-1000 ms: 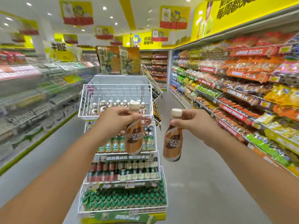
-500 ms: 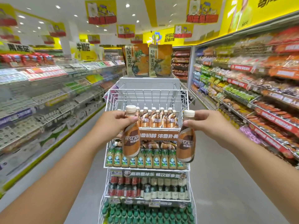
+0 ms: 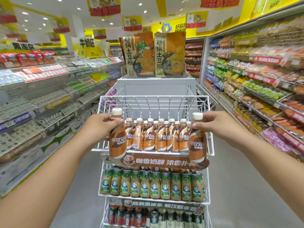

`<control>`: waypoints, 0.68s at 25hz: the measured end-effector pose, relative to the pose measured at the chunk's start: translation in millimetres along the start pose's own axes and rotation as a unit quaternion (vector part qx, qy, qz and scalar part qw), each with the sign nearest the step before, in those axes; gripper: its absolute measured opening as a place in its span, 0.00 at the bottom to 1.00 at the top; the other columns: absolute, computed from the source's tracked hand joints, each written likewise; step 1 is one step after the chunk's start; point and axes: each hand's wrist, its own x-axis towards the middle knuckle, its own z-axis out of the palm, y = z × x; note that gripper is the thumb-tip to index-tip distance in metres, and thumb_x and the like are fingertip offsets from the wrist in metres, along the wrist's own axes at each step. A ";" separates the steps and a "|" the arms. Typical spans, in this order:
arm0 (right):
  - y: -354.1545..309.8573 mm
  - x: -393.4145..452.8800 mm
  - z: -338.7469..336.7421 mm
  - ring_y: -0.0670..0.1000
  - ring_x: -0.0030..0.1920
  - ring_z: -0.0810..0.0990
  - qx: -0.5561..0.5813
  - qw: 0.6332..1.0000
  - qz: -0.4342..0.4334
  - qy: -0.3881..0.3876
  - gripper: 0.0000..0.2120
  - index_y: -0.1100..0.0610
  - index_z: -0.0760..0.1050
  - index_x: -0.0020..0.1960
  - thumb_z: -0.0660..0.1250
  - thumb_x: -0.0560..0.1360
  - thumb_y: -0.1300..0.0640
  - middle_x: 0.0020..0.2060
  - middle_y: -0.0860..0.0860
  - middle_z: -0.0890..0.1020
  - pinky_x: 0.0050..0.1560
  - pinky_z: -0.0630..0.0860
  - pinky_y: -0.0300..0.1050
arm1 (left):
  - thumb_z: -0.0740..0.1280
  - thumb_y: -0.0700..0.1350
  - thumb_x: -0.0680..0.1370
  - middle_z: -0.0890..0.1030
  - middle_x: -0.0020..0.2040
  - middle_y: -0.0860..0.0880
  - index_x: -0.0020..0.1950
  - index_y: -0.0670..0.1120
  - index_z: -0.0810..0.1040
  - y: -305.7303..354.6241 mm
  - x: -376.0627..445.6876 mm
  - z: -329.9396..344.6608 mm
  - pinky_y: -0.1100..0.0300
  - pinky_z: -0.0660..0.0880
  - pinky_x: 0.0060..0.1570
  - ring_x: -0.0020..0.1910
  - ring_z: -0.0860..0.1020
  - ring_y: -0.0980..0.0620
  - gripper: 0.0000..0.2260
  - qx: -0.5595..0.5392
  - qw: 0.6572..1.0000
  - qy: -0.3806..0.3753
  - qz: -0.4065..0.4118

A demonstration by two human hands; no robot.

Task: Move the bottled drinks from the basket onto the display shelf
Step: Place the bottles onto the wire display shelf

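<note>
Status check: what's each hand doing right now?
Left hand gripping Nescafe bottle. Right hand gripping second bottle. Both before top wire shelf. Nothing blocking.

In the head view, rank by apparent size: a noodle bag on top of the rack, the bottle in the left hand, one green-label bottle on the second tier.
1. Noodle bag, though farthest away.
2. Left hand's Nescafe bottle; nearness enlarges it.
3. Green-label bottle.

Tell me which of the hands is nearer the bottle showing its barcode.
Left. The left hand holds its bottle just left of the barcode bottle; the right hand is across the row, at the wire shelf's right end.
</note>
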 end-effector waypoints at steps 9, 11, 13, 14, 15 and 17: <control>18.9 61.7 18.7 0.55 0.48 0.87 -0.038 0.994 0.087 0.057 0.13 0.56 0.87 0.47 0.82 0.68 0.49 0.41 0.50 0.89 0.59 0.82 0.61 | 0.77 0.59 0.72 0.85 0.38 0.39 0.43 0.41 0.83 -65.5 117.3 -10.2 0.41 0.82 0.41 0.33 0.81 0.44 0.20 0.117 0.993 0.011 -0.015; 28.5 73.9 20.5 0.54 0.47 0.87 -0.044 0.991 0.108 0.069 0.24 0.55 0.86 0.48 0.83 0.60 0.40 0.42 0.50 0.89 0.58 0.82 0.61 | 0.76 0.61 0.72 0.85 0.40 0.37 0.44 0.40 0.83 -76.8 136.4 -8.9 0.40 0.82 0.42 0.32 0.81 0.42 0.22 0.135 0.991 0.009 -0.017; 39.2 85.3 20.4 0.53 0.47 0.87 -0.055 0.987 0.122 0.091 0.39 0.55 0.85 0.52 0.83 0.49 0.32 0.44 0.49 0.88 0.55 0.83 0.59 | 0.76 0.60 0.72 0.85 0.41 0.38 0.45 0.40 0.82 -82.7 150.0 -5.6 0.42 0.82 0.43 0.34 0.82 0.42 0.22 0.143 0.990 0.003 -0.017; 38.9 88.9 20.5 0.53 0.47 0.87 -0.060 0.985 0.130 0.095 0.37 0.55 0.85 0.52 0.84 0.51 0.34 0.44 0.49 0.88 0.54 0.83 0.57 | 0.76 0.59 0.73 0.85 0.42 0.39 0.44 0.41 0.81 -85.0 156.5 -3.4 0.42 0.83 0.43 0.37 0.83 0.41 0.20 0.143 0.990 0.000 -0.015; 32.8 88.8 22.7 0.54 0.46 0.87 -0.070 0.983 0.139 0.097 0.29 0.56 0.85 0.49 0.85 0.57 0.39 0.43 0.51 0.88 0.53 0.83 0.55 | 0.76 0.58 0.73 0.85 0.43 0.40 0.43 0.43 0.79 -87.0 161.6 -1.6 0.43 0.83 0.44 0.40 0.84 0.41 0.18 0.137 0.990 -0.002 -0.016; 28.1 92.9 24.4 0.55 0.44 0.85 -0.096 0.977 0.156 0.113 0.14 0.59 0.85 0.44 0.82 0.67 0.50 0.39 0.53 0.87 0.47 0.80 0.49 | 0.76 0.57 0.74 0.85 0.41 0.42 0.46 0.44 0.79 -93.2 173.4 1.7 0.47 0.82 0.42 0.38 0.82 0.43 0.16 0.128 0.992 -0.004 -0.024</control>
